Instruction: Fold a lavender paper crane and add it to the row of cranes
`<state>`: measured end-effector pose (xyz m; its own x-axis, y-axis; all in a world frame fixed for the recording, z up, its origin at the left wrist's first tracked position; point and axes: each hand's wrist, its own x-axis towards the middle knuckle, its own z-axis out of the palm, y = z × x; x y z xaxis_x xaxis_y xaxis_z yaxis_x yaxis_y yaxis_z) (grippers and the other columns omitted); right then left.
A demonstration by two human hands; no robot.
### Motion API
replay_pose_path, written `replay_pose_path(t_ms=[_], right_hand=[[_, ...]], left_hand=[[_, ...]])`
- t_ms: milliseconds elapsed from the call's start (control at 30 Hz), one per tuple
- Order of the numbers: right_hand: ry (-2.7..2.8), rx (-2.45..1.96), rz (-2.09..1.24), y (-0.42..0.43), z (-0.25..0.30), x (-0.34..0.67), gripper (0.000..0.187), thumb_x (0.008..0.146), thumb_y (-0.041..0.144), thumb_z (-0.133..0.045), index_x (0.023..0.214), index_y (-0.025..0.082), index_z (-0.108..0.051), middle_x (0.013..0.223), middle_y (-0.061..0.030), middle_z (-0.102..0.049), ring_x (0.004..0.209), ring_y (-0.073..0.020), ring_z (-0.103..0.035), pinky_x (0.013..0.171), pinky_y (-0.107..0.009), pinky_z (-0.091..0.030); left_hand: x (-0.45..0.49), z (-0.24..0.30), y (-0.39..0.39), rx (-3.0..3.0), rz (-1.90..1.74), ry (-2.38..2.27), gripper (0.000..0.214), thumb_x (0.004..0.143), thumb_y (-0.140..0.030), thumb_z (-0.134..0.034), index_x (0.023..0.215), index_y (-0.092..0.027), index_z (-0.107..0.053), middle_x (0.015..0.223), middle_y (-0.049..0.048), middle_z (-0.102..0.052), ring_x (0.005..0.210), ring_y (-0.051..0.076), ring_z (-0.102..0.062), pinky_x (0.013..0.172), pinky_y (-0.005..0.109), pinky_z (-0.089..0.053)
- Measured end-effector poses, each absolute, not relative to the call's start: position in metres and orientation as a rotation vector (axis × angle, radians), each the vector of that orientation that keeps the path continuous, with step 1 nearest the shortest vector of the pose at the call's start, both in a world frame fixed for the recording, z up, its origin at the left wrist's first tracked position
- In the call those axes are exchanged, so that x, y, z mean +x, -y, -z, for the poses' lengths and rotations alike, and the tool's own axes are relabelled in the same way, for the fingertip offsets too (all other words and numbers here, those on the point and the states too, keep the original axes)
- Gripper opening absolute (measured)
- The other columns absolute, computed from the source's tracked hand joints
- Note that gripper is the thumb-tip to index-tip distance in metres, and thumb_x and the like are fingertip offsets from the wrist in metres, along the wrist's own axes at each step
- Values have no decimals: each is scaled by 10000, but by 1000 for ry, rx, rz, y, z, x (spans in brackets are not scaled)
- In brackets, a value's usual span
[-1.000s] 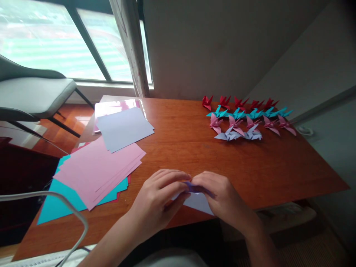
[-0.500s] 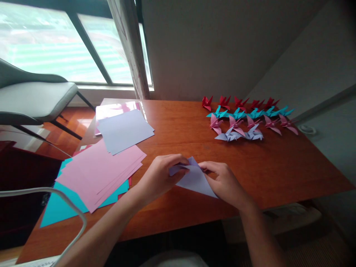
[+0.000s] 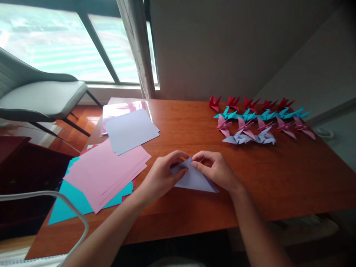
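Observation:
A folded sheet of lavender paper (image 3: 194,180) is held between my two hands over the front middle of the wooden table. My left hand (image 3: 164,172) pinches its left part, thumb on the near face and fingers behind. At the top corner, my right hand (image 3: 215,168) grips the paper between thumb and fingers, close to the left fingertips. The paper forms a roughly triangular shape, its point up between the hands and its long edge toward me. Fingers cover part of the upper folds.
Folded paper cranes stand in rows at the back right: red (image 3: 250,104), turquoise (image 3: 246,115), pink (image 3: 246,127) and lavender (image 3: 240,138). At left lie lavender sheets (image 3: 132,129), pink sheets (image 3: 108,172) and turquoise sheets (image 3: 69,202). A white cable (image 3: 69,200) curves near my left forearm.
My right hand has moved up and left to the paper's top corner, closer to my left hand. The raised flap now lies flatter. The whole view has shifted slightly.

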<state>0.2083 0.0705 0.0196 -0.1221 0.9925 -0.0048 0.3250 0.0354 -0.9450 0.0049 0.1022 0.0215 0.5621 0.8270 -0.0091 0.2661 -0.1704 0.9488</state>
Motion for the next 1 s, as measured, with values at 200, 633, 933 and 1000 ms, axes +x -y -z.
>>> replay_pose_path(t_ms=[200, 633, 933, 1000], right_hand=[[1578, -1412, -1110, -62, -23, 206, 129, 878, 304, -648, 841, 197, -712, 834, -28, -737, 774, -177, -671, 707, -278, -526], [1539, -1324, -1284, -55, -20, 208, 129, 906, 302, -653, 831, 201, -679, 802, -5, -668, 729, -145, -600, 647, -246, -467], [1552, -1318, -1298, -54, -21, 209, 97, 905, 290, -662, 845, 215, -678, 815, 6, -666, 751, -144, -612, 654, -238, -468], [1555, -1310, -1300, -54, -21, 209, 84, 902, 275, -663, 845, 216, -679, 816, 8, -666, 754, -142, -613, 666, -238, -472]], left_hand=[[2, -36, -105, 1650, -503, -932, 278, 933, -361, -585, 801, -145, -698, 684, -9, -612, 625, 111, -517, 539, 198, -377], [2, -33, -103, 1541, -443, -871, 217, 904, -340, -648, 850, -138, -702, 719, -3, -629, 666, 113, -537, 607, 208, -425], [2, -35, -102, 1549, -439, -883, 269, 924, -385, -623, 853, -142, -713, 763, 19, -668, 719, 139, -568, 636, 227, -440], [2, -34, -102, 1551, -443, -884, 259, 920, -379, -633, 852, -144, -716, 759, 17, -672, 713, 135, -567, 634, 224, -439]])
